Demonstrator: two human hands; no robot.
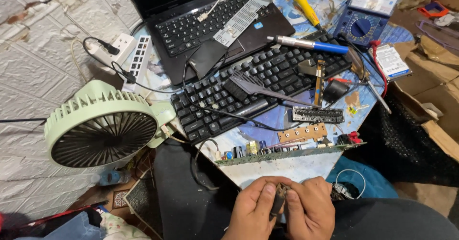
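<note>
Both hands meet at the lower edge of view: the left hand [252,211] and right hand [310,210] pinch one small dark part [278,202] between thumbs and fingers. Just above them lies a green circuit board [287,155]; beyond it, a black keyboard [248,89].

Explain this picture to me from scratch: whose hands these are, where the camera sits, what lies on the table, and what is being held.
There is one picture, from a camera on a person's head, looking down at their own bare hands. The left hand and right hand pinch one small dark part together; what it is cannot be told. On the table lie a circuit board, a black keyboard with a brush on it, a laptop, a blue multimeter and a pen-shaped tool. A green fan stands left.
</note>
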